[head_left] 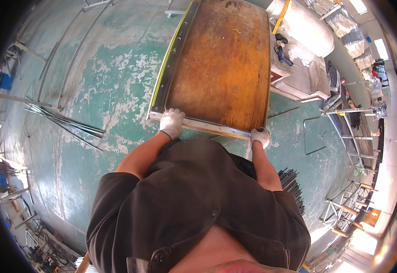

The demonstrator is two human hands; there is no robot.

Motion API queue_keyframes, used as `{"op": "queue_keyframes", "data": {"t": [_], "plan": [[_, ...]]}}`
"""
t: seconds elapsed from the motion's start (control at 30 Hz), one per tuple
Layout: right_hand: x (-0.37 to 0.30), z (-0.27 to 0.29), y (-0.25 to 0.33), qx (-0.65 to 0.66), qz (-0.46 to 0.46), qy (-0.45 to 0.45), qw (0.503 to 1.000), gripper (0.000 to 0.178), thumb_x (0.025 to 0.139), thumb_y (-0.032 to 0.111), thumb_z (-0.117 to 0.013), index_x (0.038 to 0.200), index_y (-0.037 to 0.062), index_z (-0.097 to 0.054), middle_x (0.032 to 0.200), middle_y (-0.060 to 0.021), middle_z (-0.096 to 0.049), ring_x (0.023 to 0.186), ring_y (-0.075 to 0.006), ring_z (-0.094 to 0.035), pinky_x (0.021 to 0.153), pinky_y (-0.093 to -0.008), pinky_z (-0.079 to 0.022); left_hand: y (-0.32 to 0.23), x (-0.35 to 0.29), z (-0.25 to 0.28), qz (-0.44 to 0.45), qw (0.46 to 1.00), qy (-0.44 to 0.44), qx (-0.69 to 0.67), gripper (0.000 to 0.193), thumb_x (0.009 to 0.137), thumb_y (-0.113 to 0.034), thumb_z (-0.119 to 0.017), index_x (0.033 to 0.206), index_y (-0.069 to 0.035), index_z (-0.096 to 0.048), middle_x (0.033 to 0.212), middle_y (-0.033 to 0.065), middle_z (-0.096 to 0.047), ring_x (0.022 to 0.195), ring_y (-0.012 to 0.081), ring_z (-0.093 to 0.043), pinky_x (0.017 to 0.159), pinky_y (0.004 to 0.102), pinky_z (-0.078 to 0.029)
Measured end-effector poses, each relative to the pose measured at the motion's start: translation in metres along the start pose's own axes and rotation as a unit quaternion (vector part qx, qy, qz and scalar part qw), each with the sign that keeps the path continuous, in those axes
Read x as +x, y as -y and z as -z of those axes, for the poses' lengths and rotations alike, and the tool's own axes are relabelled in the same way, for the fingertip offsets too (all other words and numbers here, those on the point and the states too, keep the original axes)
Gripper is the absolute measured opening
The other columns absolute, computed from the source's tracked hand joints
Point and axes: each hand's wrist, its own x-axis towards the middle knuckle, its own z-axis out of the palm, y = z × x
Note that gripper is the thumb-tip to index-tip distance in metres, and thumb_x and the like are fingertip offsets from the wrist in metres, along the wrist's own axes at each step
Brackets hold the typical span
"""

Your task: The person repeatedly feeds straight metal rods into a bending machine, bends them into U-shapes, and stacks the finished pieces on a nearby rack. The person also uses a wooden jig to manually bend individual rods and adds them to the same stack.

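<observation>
A worn brown wooden tabletop (221, 68) stretches away in front of me. Along its near edge runs a silvery metal bar (216, 128). My left hand (172, 123), in a white knit glove, is closed over the bar close to the near left corner, its fingers bent across it. My right hand (261, 137), gloved the same way, grips the bar's other end at the near right corner; some of its fingers are hidden. A dark metal strip with holes (171, 61) lines the table's left side, with a yellow-green edge (171, 50) outside it.
Thin metal rods (66, 120) lie on the worn green floor to the left. A sofa (300, 77) bearing a blue power tool (284, 55) stands beyond the table's right side. Shelving (353, 132) with rods is farther right. Dark tubes (291, 186) are bundled by my right arm.
</observation>
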Motion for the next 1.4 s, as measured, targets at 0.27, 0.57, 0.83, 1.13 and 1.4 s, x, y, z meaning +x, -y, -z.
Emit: {"op": "queue_keyframes", "data": {"t": [0.27, 0.57, 0.83, 1.13, 1.4], "plan": [[0.001, -0.001, 0.000, 0.000, -0.012, 0.008, 1.000, 0.044, 0.076, 0.029, -0.079, 0.118, 0.0158, -0.078, 0.135, -0.0077, -0.069, 0.130, -0.0327, -0.059, 0.112, -0.0437, -0.050, 0.000, 0.001, 0.004, 0.008, 1.000, 0.014, 0.003, 0.019, 0.087, -0.015, -0.067, 0.103, -0.007, -0.070, 0.110, 0.0161, -0.067, 0.111, 0.0355, -0.063, 0.096, 0.0492, -0.051], [-0.005, 0.007, 0.009, -0.016, -0.011, 0.008, 1.000, 0.045, 0.075, 0.030, -0.079, 0.118, 0.0163, -0.078, 0.133, -0.0075, -0.070, 0.130, -0.0328, -0.059, 0.112, -0.0437, -0.050, 0.000, 0.000, 0.006, 0.008, 1.000, 0.016, 0.008, 0.018, 0.087, -0.015, -0.067, 0.103, -0.007, -0.070, 0.110, 0.0160, -0.067, 0.112, 0.0353, -0.063, 0.097, 0.0489, -0.051], [-0.006, 0.007, 0.007, -0.010, -0.004, 0.006, 1.000, 0.046, 0.075, 0.030, -0.079, 0.119, 0.0166, -0.077, 0.133, -0.0060, -0.070, 0.131, -0.0320, -0.059, 0.112, -0.0438, -0.050, 0.001, 0.000, 0.004, 0.005, 0.999, 0.015, 0.030, 0.022, 0.086, -0.015, -0.067, 0.106, -0.009, -0.072, 0.112, 0.0131, -0.068, 0.113, 0.0324, -0.063, 0.099, 0.0450, -0.050], [-0.008, 0.012, 0.009, -0.016, -0.002, 0.012, 1.000, 0.050, 0.076, 0.028, -0.079, 0.124, 0.0159, -0.076, 0.135, -0.0076, -0.070, 0.132, -0.0333, -0.058, 0.112, -0.0453, -0.050, -0.003, 0.002, 0.011, 0.014, 0.998, 0.041, 0.039, 0.023, 0.085, -0.016, -0.068, 0.108, -0.011, -0.073, 0.114, 0.0119, -0.069, 0.114, 0.0307, -0.064, 0.099, 0.0431, -0.052], [0.011, 0.013, 0.022, -0.041, -0.034, -0.010, 0.999, 0.055, 0.083, 0.024, -0.074, 0.135, 0.0105, -0.068, 0.133, -0.0151, -0.072, 0.134, -0.0356, -0.059, 0.112, -0.0459, -0.049, -0.002, 0.001, 0.009, 0.022, 0.998, 0.051, 0.023, 0.022, 0.087, -0.016, -0.069, 0.107, -0.009, -0.071, 0.115, 0.0145, -0.068, 0.115, 0.0336, -0.063, 0.098, 0.0471, -0.052]]}}
